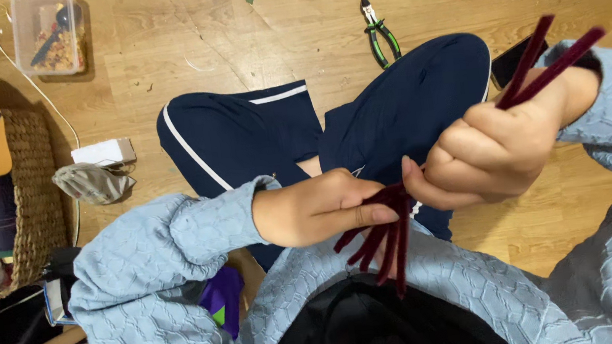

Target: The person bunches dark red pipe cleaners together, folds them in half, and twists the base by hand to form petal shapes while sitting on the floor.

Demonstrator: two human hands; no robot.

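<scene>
The left hand (318, 209) pinches a bundle of dark red fuzzy wires (385, 224) with its fingers pressed flat together, just at the place where the wires bend and spread downward. The right hand (492, 151) is closed in a fist around the same wires, and their long ends come out above the fist toward the upper right. The two hands touch each other at the bundle, which is in front of the person's chest and above the crossed legs in dark blue trousers (301, 130).

On the wooden floor (177, 48), beyond the knees, lie green-handled cutting pliers (380, 33). Far to the upper left stands a clear plastic box (48, 32). A woven basket (36, 195) is at the left, with a small white box (102, 152) and a grey cloth (92, 182) beside it.
</scene>
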